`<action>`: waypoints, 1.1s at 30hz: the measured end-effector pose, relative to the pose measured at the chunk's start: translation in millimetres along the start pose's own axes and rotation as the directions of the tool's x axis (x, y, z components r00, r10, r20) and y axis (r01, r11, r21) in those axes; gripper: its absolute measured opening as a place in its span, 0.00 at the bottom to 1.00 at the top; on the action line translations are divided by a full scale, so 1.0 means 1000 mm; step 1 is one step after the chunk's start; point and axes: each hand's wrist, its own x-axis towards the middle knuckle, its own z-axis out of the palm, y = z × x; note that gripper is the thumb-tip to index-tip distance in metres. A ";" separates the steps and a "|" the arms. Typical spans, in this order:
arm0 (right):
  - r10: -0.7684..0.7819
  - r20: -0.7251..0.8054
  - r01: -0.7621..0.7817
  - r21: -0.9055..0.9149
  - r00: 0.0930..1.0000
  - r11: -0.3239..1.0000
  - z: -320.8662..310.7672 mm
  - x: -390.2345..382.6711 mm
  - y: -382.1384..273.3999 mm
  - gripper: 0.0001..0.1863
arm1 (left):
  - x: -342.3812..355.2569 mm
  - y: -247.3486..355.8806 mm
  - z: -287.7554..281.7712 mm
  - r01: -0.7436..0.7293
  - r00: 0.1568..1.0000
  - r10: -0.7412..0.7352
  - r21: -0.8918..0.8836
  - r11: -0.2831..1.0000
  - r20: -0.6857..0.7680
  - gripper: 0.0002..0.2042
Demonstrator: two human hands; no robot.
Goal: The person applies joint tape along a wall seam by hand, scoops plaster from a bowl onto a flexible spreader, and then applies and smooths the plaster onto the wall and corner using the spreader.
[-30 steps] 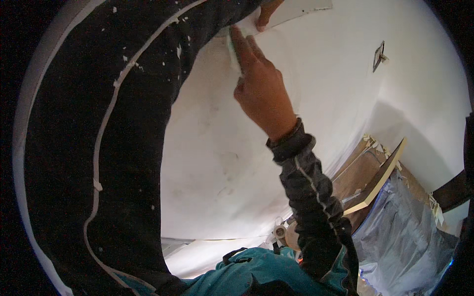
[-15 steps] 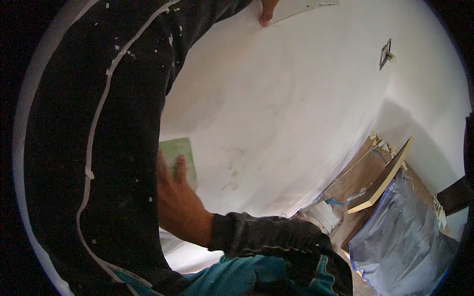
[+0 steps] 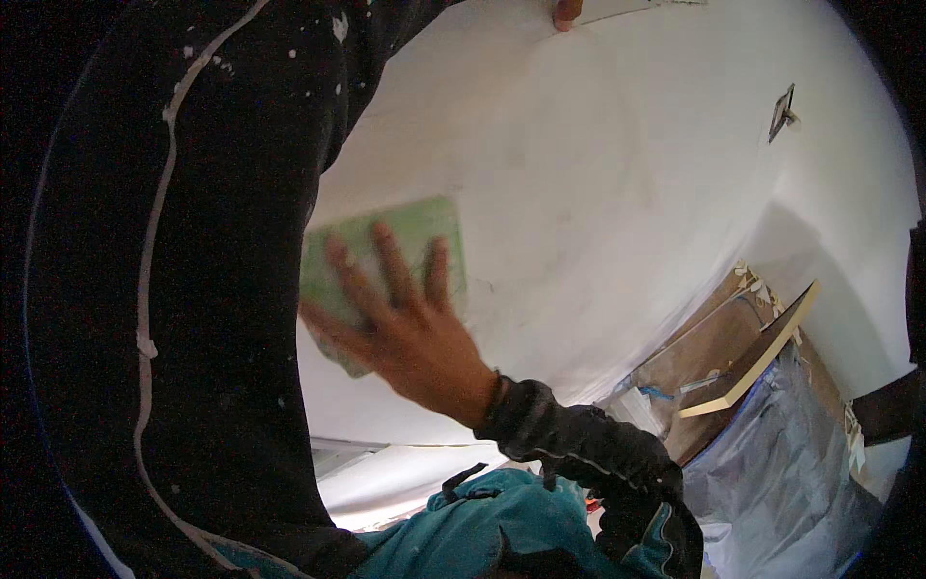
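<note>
Right hand is laid flat, fingers spread, and pressed on a green sanding pad; the pad is held against the white wall under the palm, not gripped around. A dark sleeve is seen running from the wrist toward the lower edge. The left arm, in a dark, paint-spattered sleeve, is raised along the left; only a fingertip of the left hand is seen at the top edge, touching the wall, its grip not discernible. Plastic sheeting and a leaning board are noted lower right.
</note>
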 end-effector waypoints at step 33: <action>-0.179 0.083 0.191 -0.159 0.980 0.969 0.040 0.009 0.008 0.32 | -0.016 -0.009 0.008 0.023 0.995 -0.028 -0.056 0.998 -0.092 0.67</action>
